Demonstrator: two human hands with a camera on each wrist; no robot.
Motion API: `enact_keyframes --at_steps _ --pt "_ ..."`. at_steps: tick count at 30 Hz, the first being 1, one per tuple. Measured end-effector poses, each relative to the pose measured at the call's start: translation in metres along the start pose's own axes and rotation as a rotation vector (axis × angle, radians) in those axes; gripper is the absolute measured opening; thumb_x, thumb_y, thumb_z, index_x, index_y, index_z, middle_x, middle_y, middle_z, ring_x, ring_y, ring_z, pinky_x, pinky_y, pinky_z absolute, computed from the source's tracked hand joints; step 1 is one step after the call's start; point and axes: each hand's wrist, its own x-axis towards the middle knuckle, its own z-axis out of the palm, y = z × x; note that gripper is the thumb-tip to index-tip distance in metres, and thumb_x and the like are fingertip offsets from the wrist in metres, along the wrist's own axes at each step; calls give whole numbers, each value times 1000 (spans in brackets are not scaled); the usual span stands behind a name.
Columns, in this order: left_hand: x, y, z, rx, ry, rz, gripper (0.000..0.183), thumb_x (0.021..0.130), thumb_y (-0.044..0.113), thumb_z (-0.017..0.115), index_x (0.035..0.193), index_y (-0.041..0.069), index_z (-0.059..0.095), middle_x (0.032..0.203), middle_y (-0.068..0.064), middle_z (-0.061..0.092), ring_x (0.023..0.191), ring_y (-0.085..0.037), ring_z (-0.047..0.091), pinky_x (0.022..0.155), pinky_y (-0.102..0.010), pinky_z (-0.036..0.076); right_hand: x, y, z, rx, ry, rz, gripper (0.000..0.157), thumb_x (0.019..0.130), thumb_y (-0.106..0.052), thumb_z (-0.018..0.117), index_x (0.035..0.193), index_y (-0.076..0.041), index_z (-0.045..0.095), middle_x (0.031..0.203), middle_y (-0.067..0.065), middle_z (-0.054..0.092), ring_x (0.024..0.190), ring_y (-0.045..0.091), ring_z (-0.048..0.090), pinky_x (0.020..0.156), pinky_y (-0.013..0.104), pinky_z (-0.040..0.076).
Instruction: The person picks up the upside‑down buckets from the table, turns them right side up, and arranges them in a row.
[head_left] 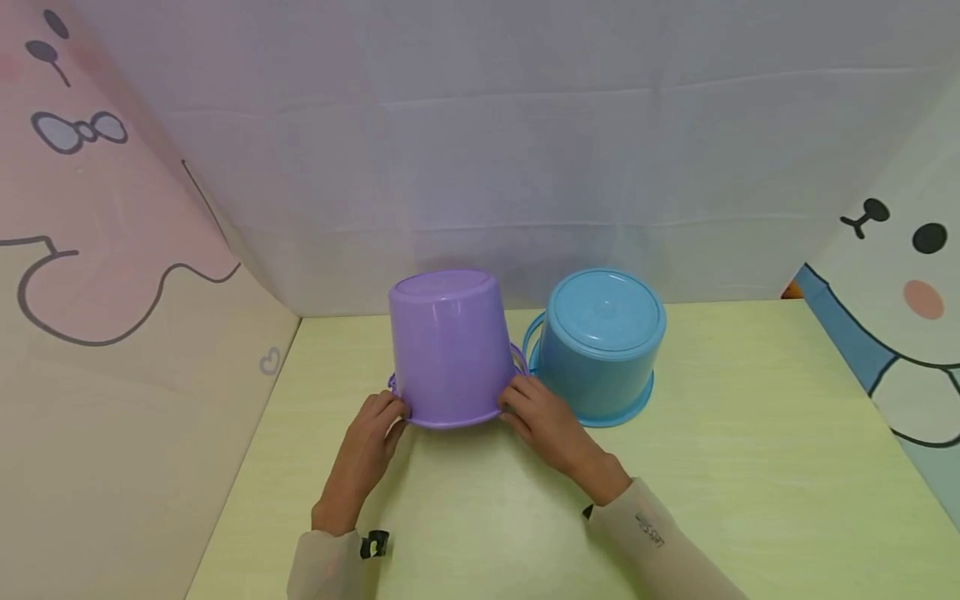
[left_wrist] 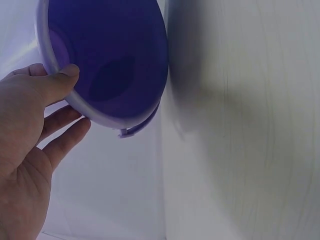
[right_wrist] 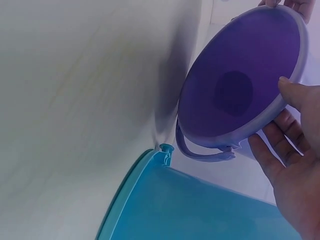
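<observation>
A purple bucket (head_left: 453,350) is tipped mouth-down, its base up, with the near side of its rim raised off the table. My left hand (head_left: 375,425) grips that rim at the left; in the left wrist view the thumb lies inside and the fingers outside. On the right side of the rim, my right hand (head_left: 547,421) pinches it the same way. The right wrist view looks into the hollow purple inside (right_wrist: 245,75), with the bucket's handle (right_wrist: 200,155) hanging below. Close to my right hand, a blue bucket (head_left: 603,350) stands upside down on the table.
Both buckets are on a pale yellow-green table (head_left: 750,467). Behind it hangs a white cloth wall (head_left: 525,167). Panels with cartoon drawings flank the table, a pink-and-cream one (head_left: 112,275) at the left and a bear panel (head_left: 915,333) at the right.
</observation>
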Motion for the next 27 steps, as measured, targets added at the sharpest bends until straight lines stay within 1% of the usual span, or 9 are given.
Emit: enact_keyframes --at_steps 8,16,23,27 --pt "0 1 -2 -22 0 -13 23 75 -8 71 86 8 59 94 1 53 93 -18 50 79 -31 46 1 -2 -4 15 -8 25 14 85 -9 67 94 -16 58 95 -7 48 88 11 45 71 25 44" --pt "3 2 -5 -17 36 7 24 73 -9 72 86 7 59 93 1 53 92 -17 51 77 -30 46 1 -1 -6 23 41 1 12 87 -11 65 95 -15 58 95 -6 49 89 13 46 69 27 45" --pt "6 2 -6 -26 64 9 25 73 -10 72 86 7 59 92 1 53 89 -17 51 74 -30 45 2 -3 -8 28 51 6 13 86 -11 65 96 -15 58 95 -6 50 87 13 47 67 27 45" --pt "7 3 -9 -24 70 9 25 74 -10 71 88 7 59 93 1 53 89 -16 50 75 -28 45 3 -3 -9 37 61 10 13 87 -11 65 96 -15 58 95 -7 51 87 13 47 66 27 45"
